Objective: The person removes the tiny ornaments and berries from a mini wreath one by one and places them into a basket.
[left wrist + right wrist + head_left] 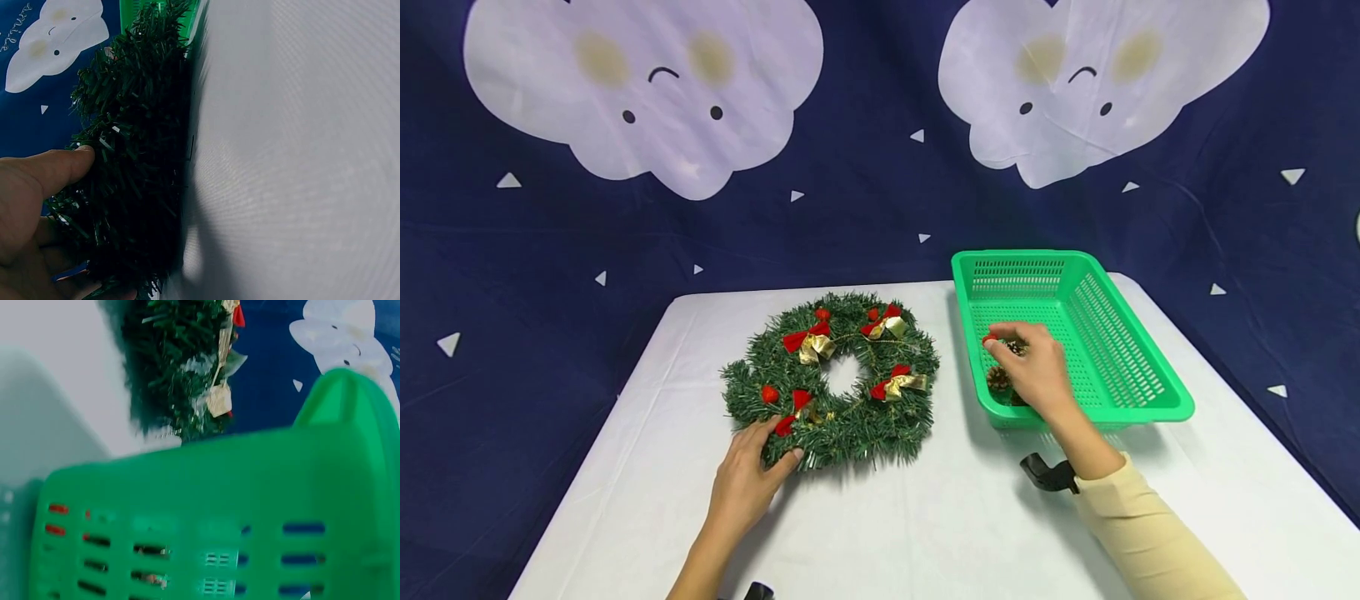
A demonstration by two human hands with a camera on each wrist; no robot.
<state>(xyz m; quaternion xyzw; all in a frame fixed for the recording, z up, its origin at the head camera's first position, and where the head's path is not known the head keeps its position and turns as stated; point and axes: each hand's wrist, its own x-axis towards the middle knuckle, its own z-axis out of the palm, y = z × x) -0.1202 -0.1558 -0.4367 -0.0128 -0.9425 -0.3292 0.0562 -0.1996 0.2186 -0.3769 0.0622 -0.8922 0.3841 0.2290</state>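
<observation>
A green Christmas wreath (850, 440) lies on the white table, trimmed with red-and-gold bows (811, 343) and small red berries (770, 394). At its near left edge, my left hand (747, 475) grips the tinsel branches, thumb at the front; the left wrist view has the thumb (65, 167) pressed against the wreath (134, 156). My right hand (1037, 367) is over the near left part of a green plastic basket (1120, 413), pinching a small red berry (988, 339) between thumb and index finger. The basket wall (206, 481) hides this hand in the right wrist view.
Pine cones (997, 378) lie in the basket's near left corner, partly covered by the right hand. The basket stands on the right side of the table (910, 533). Behind hangs a dark blue cloth (865, 225) printed with clouds and white triangles.
</observation>
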